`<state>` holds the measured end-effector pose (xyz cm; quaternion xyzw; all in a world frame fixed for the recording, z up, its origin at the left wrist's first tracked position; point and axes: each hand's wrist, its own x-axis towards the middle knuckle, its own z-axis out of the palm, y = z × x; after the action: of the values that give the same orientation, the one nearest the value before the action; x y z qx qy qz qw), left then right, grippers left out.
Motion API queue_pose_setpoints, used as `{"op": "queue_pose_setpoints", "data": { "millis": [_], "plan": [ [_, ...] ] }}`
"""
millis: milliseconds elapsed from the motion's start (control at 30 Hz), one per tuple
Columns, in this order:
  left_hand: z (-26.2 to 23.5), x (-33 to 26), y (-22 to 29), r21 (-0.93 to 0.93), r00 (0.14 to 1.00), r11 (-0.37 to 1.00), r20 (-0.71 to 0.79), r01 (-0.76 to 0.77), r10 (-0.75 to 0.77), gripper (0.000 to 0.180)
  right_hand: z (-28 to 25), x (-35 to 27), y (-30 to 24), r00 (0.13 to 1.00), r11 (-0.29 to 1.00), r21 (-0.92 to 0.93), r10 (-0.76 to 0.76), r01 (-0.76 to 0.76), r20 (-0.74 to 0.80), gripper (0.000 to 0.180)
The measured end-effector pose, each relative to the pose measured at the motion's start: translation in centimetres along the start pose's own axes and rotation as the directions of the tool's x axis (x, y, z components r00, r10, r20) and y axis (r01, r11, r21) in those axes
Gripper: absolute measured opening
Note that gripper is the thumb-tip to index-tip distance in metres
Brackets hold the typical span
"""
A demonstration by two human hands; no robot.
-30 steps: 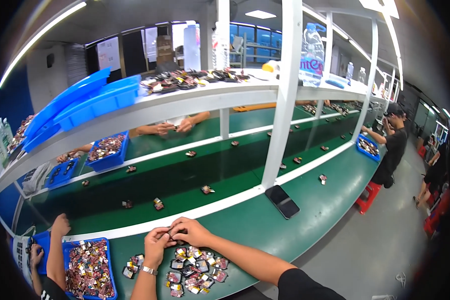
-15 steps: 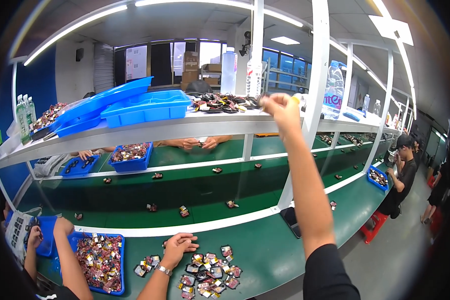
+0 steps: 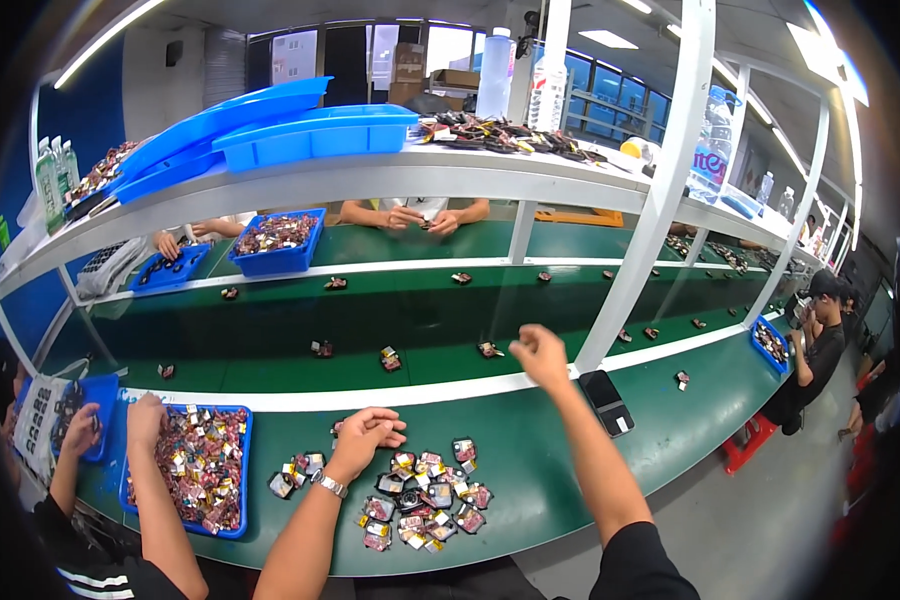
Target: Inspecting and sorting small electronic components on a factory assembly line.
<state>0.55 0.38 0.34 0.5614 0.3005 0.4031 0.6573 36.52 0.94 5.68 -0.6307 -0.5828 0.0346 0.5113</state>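
left hand (image 3: 365,432) beside small packets (image 3: 420,497), right hand (image 3: 538,352) raised

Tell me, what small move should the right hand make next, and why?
Probably draw back to the pile of small parts. The right hand hangs over the conveyor belt beside a small part lying there, while the left hand rests at the pile.
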Motion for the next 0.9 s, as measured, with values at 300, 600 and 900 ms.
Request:
{"op": "queue_pose_setpoints", "data": {
  "millis": [300, 600, 900],
  "plan": [
    [-0.3, -1.0, 0.2, 0.038, 1.000, 0.999, 0.009, -0.001, 0.001, 0.019, 8.0, -0.7, 3.4, 0.969, 0.887, -0.401, 0.246, -0.229, -0.009, 0.076],
    [-0.5, -0.9, 0.7, -0.009, 0.998, 0.999, 0.036, 0.046, -0.046, 0.036, 6.4, -6.5, -8.7, 0.846, 0.957, 0.257, -0.245, 0.133, 0.474, 0.056],
    [-0.9, -0.8, 0.3, -0.050, 0.954, 0.980, 0.241, 0.195, -0.177, 0.036, 7.2, -10.9, -12.4, 0.701, 0.842, 0.298, -0.539, 0.449, 0.467, 0.036]
  ]
}}
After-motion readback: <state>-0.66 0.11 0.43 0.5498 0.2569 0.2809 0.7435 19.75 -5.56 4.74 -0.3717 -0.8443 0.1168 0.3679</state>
